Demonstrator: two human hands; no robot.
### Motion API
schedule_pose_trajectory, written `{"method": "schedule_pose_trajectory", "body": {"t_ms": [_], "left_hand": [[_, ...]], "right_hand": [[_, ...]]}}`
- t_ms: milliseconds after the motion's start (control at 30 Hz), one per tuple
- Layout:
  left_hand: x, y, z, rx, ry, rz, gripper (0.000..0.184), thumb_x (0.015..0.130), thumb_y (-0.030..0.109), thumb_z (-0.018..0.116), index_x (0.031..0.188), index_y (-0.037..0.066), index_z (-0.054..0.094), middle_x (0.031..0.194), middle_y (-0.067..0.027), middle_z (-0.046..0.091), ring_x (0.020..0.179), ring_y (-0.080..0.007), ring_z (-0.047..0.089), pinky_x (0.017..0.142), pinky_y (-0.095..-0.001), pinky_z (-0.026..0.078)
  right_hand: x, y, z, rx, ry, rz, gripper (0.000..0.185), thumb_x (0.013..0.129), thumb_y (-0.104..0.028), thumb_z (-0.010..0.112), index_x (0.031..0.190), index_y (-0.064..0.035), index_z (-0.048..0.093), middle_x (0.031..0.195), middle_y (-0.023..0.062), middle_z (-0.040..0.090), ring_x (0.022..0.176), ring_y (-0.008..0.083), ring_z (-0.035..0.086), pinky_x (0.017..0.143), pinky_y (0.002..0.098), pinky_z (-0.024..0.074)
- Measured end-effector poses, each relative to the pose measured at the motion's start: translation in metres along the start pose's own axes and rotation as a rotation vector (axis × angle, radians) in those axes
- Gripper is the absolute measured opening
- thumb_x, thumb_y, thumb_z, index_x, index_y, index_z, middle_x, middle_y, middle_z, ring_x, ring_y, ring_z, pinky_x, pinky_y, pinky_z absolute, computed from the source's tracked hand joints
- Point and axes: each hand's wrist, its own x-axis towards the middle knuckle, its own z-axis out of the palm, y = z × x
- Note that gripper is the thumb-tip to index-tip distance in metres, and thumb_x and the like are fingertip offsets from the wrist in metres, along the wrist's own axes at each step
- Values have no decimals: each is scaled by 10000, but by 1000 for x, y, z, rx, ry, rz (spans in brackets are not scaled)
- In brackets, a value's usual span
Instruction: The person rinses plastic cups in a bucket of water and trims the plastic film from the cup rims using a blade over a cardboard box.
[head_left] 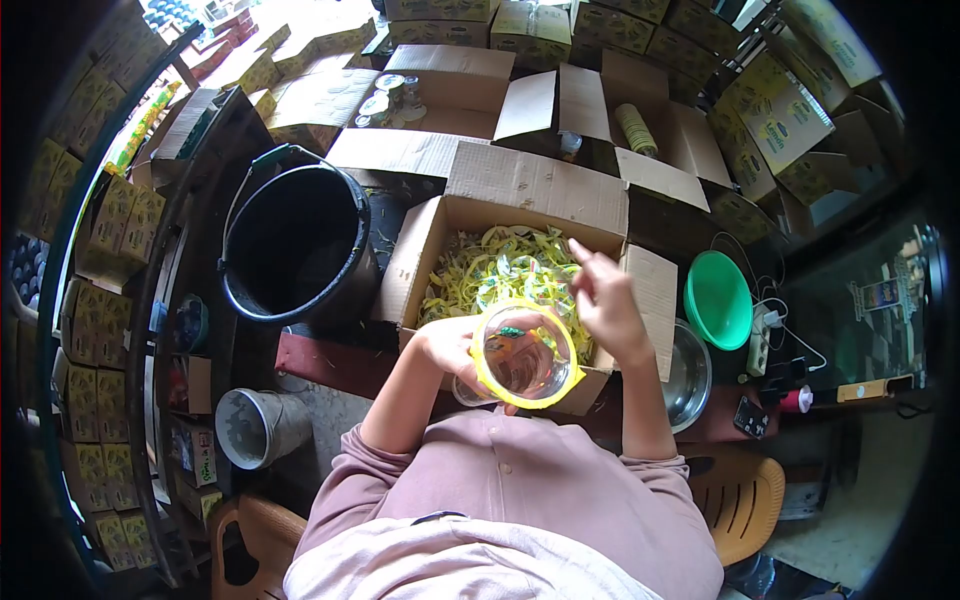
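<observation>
While the left hand [452, 345] clasps a jar [528, 355] lengthwise upward, the right hand's [610, 302] grip is unclear.

Glossy plastic container [524, 358], matt cardboard box [540, 187]

Cup [526, 358] clear, rim [537, 402] yellow. Strips [462, 265] yellow-green with white patches. Bucket [292, 240] black, bowl [718, 300] green, box [535, 188] brown, shirt [450, 465] mauve.

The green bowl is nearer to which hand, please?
Right: the right hand is left of the green bowl, over the box; the left hand, holding the jar, is farther left.
</observation>
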Motion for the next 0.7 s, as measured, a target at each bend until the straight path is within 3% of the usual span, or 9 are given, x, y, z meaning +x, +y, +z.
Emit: {"method": "schedule_pose_trajectory", "body": {"t_ms": [67, 167, 200, 267, 300, 333, 533, 700], "left_hand": [[-2, 3, 3, -24, 57, -5, 752, 666, 119, 701, 1261, 5, 256, 936, -162, 535, 747, -214, 587, 629, -312, 497], [-5, 8, 8, -166, 184, -77, 740, 655, 139, 703, 1247, -4, 282, 959, -138, 527, 777, -189, 569, 656, -286, 473], [-4, 10, 11, -161, 246, -110, 731, 659, 148, 697, 1246, -3, 288, 971, -125, 520, 801, -176, 555, 683, -277, 460], [2, 14, 12, -89, 377, -155, 713, 668, 165, 685, 1244, -1, 300, 995, -98, 505, 849, -152, 528, 736, -260, 432], [8, 19, 13, 93, 467, -163, 703, 675, 169, 678, 1246, 3, 303, 999, -85, 496, 876, -147, 517, 765, -263, 422], [7, 15, 12, 210, 563, -172, 698, 688, 160, 667, 1262, 10, 298, 1016, -77, 475, 928, -141, 493, 814, -271, 398], [10, 3, 17, 678, 815, -154, 663, 720, 92, 617, 1285, 19, 277, 1086, -109, 453, 1017, -186, 465, 925, -312, 350], [7, -2, 18, 580, 768, -53, 724, 710, 102, 614, 1297, 28, 196, 1095, -125, 449, 1007, -196, 482, 903, -322, 376]], "right_hand": [[-12, 18, 13, -213, -311, 138, 430, 653, 96, 443, 1056, -16, 539, 870, 220, 582, 814, 368, 568, 707, 411, 458], [-18, 29, 21, -124, -318, 197, 347, 652, 92, 454, 979, 6, 529, 843, 234, 578, 800, 363, 571, 696, 418, 457], [-17, 25, 17, -14, -294, 254, 263, 652, 97, 481, 898, 11, 521, 796, 201, 592, 742, 330, 592, 654, 398, 470], [-20, 25, 17, 128, -155, 291, 256, 655, 97, 505, 892, 5, 525, 765, 157, 597, 696, 276, 602, 616, 359, 474], [-22, 24, 16, 197, -82, 308, 252, 656, 97, 517, 889, 1, 527, 749, 135, 600, 672, 249, 607, 597, 339, 477], [-22, 22, 15, 233, 41, 269, 238, 672, 85, 575, 889, -8, 543, 710, 86, 588, 638, 165, 597, 567, 277, 467], [-19, -12, 0, 449, 392, 48, 136, 714, 31, 639, 836, -11, 598, 707, 63, 578, 639, 120, 574, 585, 240, 453], [-11, -38, -10, 506, 504, -94, 148, 727, 22, 638, 870, -11, 618, 739, 63, 576, 650, 113, 542, 598, 234, 438]]}}
